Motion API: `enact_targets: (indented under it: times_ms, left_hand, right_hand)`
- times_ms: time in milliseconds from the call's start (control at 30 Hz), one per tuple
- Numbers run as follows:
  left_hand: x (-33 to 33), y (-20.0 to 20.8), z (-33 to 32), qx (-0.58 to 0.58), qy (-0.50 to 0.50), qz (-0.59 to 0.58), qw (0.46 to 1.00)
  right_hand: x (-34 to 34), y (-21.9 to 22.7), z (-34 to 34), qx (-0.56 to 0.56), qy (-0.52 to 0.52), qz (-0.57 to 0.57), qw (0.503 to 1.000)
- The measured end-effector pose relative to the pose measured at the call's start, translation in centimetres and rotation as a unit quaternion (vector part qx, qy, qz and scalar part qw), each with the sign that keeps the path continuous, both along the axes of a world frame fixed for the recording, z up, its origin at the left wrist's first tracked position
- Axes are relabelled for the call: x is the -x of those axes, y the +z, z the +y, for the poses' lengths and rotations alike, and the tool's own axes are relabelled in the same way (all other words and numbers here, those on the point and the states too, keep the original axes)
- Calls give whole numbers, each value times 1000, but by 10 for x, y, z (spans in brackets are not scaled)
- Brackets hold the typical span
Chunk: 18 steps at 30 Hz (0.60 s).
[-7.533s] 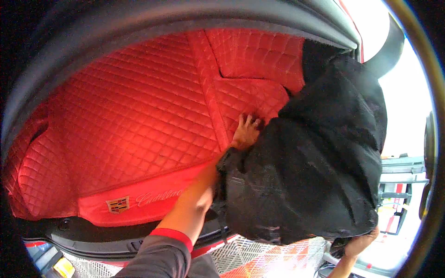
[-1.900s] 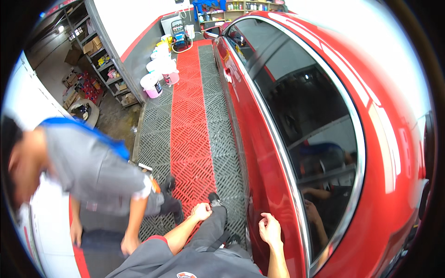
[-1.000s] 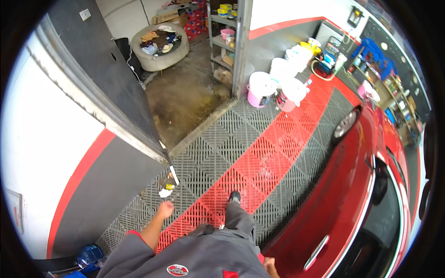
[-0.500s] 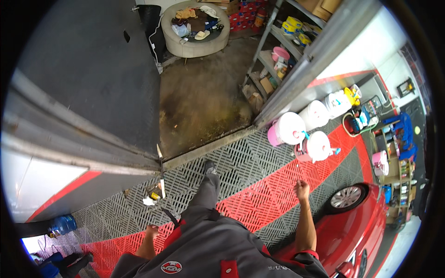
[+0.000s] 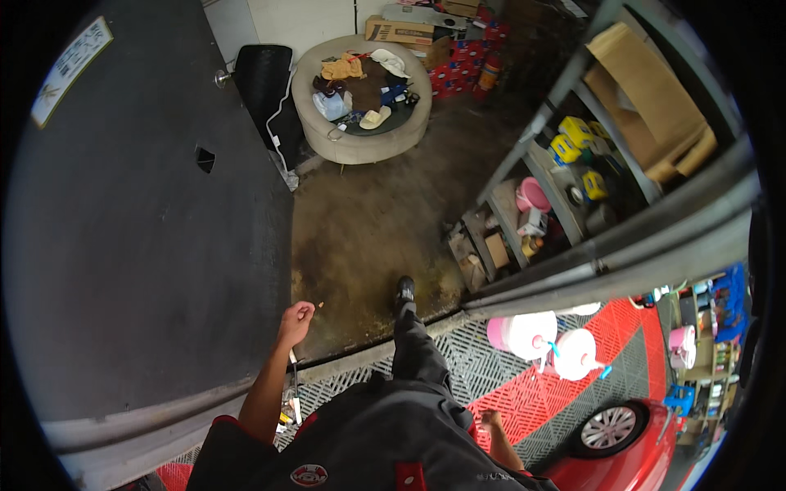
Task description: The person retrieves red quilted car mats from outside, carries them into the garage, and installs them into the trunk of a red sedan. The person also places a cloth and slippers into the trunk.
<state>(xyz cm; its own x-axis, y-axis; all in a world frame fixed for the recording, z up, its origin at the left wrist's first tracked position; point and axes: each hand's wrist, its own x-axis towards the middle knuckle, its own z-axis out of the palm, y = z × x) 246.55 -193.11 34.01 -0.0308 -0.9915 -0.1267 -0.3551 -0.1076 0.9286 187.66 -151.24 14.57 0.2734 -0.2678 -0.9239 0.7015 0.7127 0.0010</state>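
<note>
Stepping through a doorway, a person now has one dark shoe (image 5: 405, 288) on the stained concrete floor (image 5: 368, 213), past the sill (image 5: 352, 361); half a second ago that foot was on the grated tiles (image 5: 524, 385). Grown larger in view, a dark door (image 5: 147, 245) takes up the left side. At right stands a shelving unit (image 5: 536, 127) laden with boxes. Only a wheel and part of the front of the red car (image 5: 639, 462) show at lower right. Deeper in the room sits a round pale seat (image 5: 352, 151) strewn with clothing and hats. Two lidded buckets (image 5: 528, 331) stand outside the door frame. Raised, the left hand (image 5: 295, 322) is nearest the door, its fingers loosely curled; nothing shows in them, though how tightly they close cannot be told. Lower and blurred, the right hand (image 5: 491, 424) hangs over the tiles, its grip impossible to read. Below the left hand, a slim white-and-black stick (image 5: 296, 393) lies by the sill, apparently unheld. The stride appears to leave the car behind, with neither hand visibly carrying anything.
</note>
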Motion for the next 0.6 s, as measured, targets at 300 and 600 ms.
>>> enact_targets:
  times_ms: [300, 600]
  left_hand:
    - [-101, -268, -73, -324, -101, -371, 864]
    - [-9, -174, -333, -377, 267, -20, 887]
  right_hand:
    - [35, -11, -411, 49, 678, 267, 684]
    - [12, 157, -1016, 373, 288, 441, 764]
